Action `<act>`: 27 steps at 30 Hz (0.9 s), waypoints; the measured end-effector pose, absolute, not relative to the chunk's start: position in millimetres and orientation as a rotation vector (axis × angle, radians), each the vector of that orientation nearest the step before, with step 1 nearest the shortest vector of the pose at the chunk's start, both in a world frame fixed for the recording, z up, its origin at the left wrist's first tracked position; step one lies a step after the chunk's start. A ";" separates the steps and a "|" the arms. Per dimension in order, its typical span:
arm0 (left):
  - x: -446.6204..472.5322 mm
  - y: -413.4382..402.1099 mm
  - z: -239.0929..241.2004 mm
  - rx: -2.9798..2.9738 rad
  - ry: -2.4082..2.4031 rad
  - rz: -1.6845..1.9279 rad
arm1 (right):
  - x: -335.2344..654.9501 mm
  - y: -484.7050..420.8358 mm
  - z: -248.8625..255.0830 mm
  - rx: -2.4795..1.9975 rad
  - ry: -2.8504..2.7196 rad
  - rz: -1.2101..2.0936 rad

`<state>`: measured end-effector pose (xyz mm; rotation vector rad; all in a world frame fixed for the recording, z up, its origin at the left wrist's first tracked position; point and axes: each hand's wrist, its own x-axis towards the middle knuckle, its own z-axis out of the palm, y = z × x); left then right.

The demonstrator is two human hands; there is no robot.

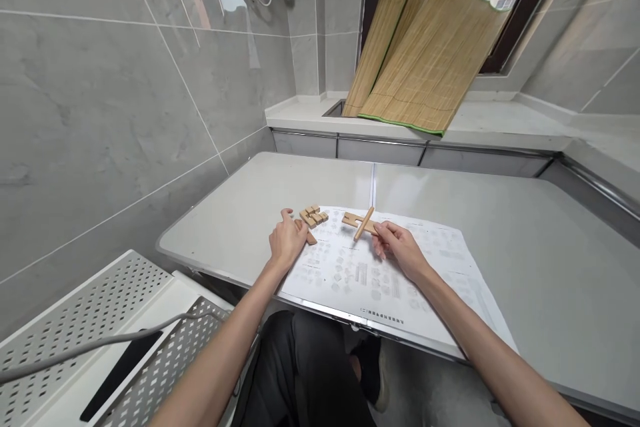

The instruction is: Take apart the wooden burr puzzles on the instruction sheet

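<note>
My right hand [397,247] pinches one end of a flat slotted wooden piece [351,219] just over the paper sheet. A round wooden rod [364,223] crosses that piece at a slant; whether it passes through the slot I cannot tell. My left hand [289,240] is low over the sheet's left edge, its fingers curled on a small wooden piece [311,239] that partly shows beside them. Just beyond its fingertips lies a cluster of notched wooden blocks [313,215]. The printed paper sheet [375,273] shows rows of small diagrams, too faint to read.
The sheet lies on a pale folding table [525,267] with a seam down its middle. Behind it, a bamboo mat [430,53] leans on the windowsill ledge [500,117]. A white perforated rack [90,307] with a grey cable [100,341] stands at the lower left.
</note>
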<state>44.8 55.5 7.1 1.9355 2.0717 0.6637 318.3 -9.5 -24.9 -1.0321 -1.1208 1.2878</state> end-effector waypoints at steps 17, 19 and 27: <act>98.9 9.8 12.9 1.498 0.835 0.750 | 318.2 -15.1 -20.0 -0.743 -1.204 1.657; 98.8 6.8 10.9 1.479 0.813 0.764 | 318.9 -15.6 -17.6 -0.689 -1.251 1.699; 94.3 -4.7 13.6 1.360 0.779 0.716 | 324.4 -14.4 -24.4 -0.600 -1.309 1.830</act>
